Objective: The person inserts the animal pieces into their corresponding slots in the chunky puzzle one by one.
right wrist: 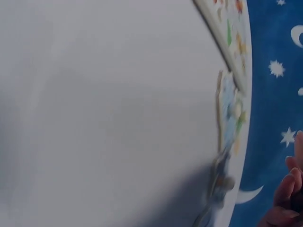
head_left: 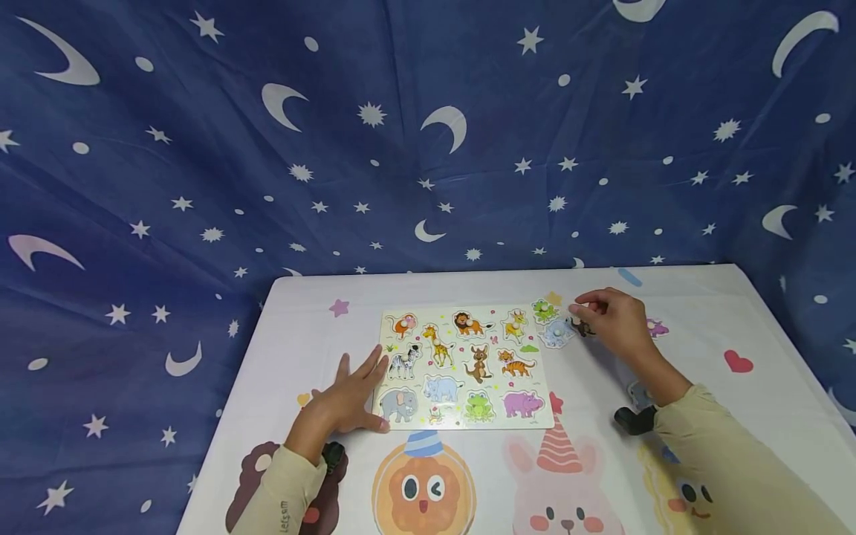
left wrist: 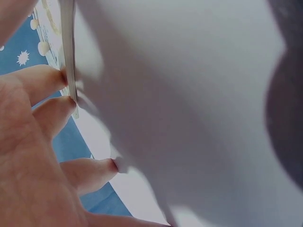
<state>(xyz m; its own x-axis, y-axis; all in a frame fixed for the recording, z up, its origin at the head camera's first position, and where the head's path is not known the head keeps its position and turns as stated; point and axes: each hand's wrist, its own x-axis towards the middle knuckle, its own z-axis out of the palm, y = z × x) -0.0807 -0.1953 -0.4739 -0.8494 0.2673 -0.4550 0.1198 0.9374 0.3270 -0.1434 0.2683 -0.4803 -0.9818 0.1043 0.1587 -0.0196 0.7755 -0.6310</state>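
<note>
A flat animal puzzle board (head_left: 461,425) lies on the table, with knobs showing on the monkey (head_left: 402,325), lion (head_left: 469,324) and deer-like animal (head_left: 515,325) in its top row. My left hand (head_left: 348,400) rests at its left edge with spread fingers; two fingertips (left wrist: 64,106) touch the board's side. Off the right edge lie a green frog piece (head_left: 545,310), a light blue elephant piece (head_left: 556,334) and a dark piece (head_left: 580,327). My right hand (head_left: 614,318) hovers over the dark piece, fingers loosely bent, nothing visible between them. In the right wrist view, the knobbed dark piece (right wrist: 220,183) lies below the fingers.
A purple piece (head_left: 657,328) lies beyond the right wrist, and a grey piece (head_left: 640,394) is partly hidden by the right forearm. The white tablecloth (head_left: 468,291) has printed cartoon figures. A blue curtain (head_left: 401,148) with moons and stars hangs behind the table.
</note>
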